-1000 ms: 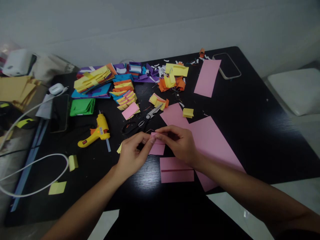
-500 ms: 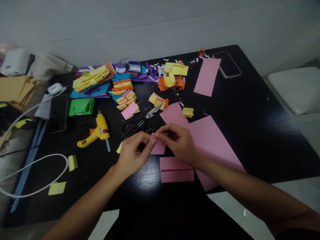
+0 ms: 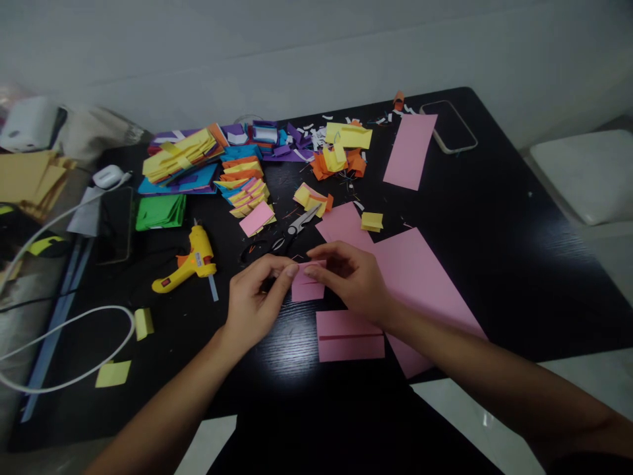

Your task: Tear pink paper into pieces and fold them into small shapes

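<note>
A small pink paper piece (image 3: 307, 290) with a crease across it is held between both hands above the black table. My left hand (image 3: 257, 300) pinches its upper left corner between thumb and fingers. On its right side, my right hand (image 3: 353, 280) grips it with the thumb in front and the fingers behind. Just below my right hand lies a folded pink paper (image 3: 350, 349). A large pink sheet (image 3: 425, 284) is partly covered by my right forearm. Behind the hands are scissors (image 3: 297, 227) with black handles.
A yellow glue gun (image 3: 198, 254) lies on the black table (image 3: 519, 264) at left, near green papers (image 3: 161, 211) and a looped white cable (image 3: 74, 381). Colourful folded papers (image 3: 242, 171) and scraps line the back. A phone (image 3: 450, 128) sits at the back right.
My left hand has moved slightly left, its thumb now at the corner of the small pink piece. That piece has shifted a little left and up, and more of it shows.
</note>
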Available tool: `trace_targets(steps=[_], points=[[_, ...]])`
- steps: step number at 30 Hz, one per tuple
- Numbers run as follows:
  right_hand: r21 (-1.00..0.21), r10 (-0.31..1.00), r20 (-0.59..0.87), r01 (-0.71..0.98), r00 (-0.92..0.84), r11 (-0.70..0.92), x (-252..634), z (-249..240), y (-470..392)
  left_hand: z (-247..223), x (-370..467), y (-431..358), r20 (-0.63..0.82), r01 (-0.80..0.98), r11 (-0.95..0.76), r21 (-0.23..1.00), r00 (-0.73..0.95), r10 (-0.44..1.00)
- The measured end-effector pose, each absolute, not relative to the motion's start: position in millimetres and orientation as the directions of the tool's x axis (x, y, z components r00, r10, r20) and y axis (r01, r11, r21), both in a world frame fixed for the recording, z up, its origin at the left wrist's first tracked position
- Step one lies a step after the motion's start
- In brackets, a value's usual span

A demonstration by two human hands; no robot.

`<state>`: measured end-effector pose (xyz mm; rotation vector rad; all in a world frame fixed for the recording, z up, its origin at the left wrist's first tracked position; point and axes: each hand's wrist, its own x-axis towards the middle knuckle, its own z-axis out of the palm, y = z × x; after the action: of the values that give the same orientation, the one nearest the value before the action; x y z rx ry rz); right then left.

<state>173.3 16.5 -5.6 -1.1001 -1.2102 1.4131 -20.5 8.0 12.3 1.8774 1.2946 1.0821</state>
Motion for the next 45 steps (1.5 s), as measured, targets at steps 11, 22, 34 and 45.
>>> trace_targets(steps=[11, 22, 34, 45], points=[[-0.991, 0.985, -0.043, -0.117, -0.170, -0.063, 174.1, -1.9, 17.7, 10.9, -18.3, 6.6, 0.247, 0.352, -0.288, 0.891, 0.156, 0.956], [-0.994, 0.987, 0.010, -0.106, -0.161, -0.007, 172.7, -1.6, 15.6, 11.8, -19.8, 8.0, 0.245, 0.383, -0.296, 0.875, 0.178, 0.953], [-0.992, 0.976, -0.047, -0.102, -0.211, -0.070, 177.3, 2.8, 20.1, 10.9, -18.5, 9.5, 0.194, 0.346, -0.214, 0.913, 0.091, 0.977], [-0.992, 0.973, -0.056, -0.102, -0.226, -0.080, 176.5, 2.3, 20.5, 9.0, -16.1, 7.9, 0.159, 0.287, -0.181, 0.941, 0.098, 0.982]])
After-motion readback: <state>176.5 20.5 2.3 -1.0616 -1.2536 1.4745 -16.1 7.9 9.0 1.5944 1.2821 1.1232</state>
